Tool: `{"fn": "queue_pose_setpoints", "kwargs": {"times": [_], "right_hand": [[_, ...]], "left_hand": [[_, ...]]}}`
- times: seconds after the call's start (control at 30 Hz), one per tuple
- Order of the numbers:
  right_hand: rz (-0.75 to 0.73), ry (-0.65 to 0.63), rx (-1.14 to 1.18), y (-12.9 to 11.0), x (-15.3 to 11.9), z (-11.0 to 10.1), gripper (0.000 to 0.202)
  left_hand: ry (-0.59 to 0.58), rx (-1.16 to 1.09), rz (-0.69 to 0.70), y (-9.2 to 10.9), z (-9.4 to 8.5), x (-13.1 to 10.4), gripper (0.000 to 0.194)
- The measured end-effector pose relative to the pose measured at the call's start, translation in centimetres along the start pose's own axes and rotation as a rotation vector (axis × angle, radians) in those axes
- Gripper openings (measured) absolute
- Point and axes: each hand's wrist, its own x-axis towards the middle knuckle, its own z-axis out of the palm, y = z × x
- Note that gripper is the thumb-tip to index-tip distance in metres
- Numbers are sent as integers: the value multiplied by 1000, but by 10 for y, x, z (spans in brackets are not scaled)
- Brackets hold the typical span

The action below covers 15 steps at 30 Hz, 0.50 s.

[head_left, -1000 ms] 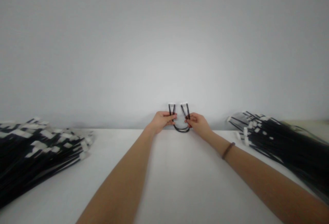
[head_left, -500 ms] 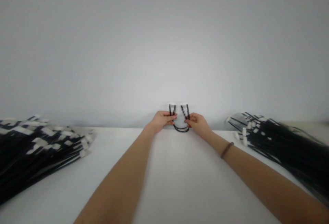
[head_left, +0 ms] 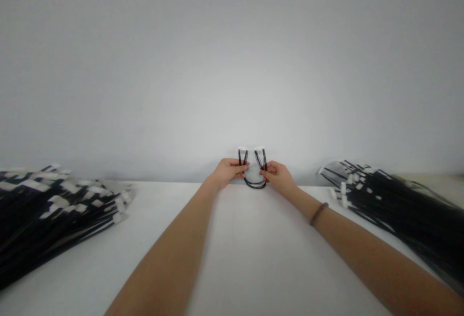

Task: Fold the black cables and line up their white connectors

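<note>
A short black cable (head_left: 255,185) with white connectors hangs in a U shape between my hands, near the table's far edge. Its two white ends, the left connector (head_left: 242,149) and the right connector (head_left: 259,149), point upward side by side, a small gap apart. My left hand (head_left: 228,171) pinches the wires below the left connector. On the other side, my right hand (head_left: 277,174) grips the wires below the right connector between thumb and fingers. Each connector has wires splitting into a narrow V beneath it.
On the left of the white table (head_left: 239,253) lies a large pile of black cables with white connectors (head_left: 61,209). Another bundle of such cables (head_left: 391,200) lies on the right. A plain pale wall (head_left: 232,64) rises behind the table.
Almost nothing differs: the whole view has shifted down slightly in the picture. Both hands keep their hold on the cable.
</note>
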Motion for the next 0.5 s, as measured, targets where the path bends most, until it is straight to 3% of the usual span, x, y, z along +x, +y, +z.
{"fn": "queue_pose_setpoints", "kwargs": {"times": [0.5], "right_hand": [[-29, 2, -53, -1, -1, 0, 10]], "left_hand": [[-2, 2, 1, 2, 1, -2, 31]]}}
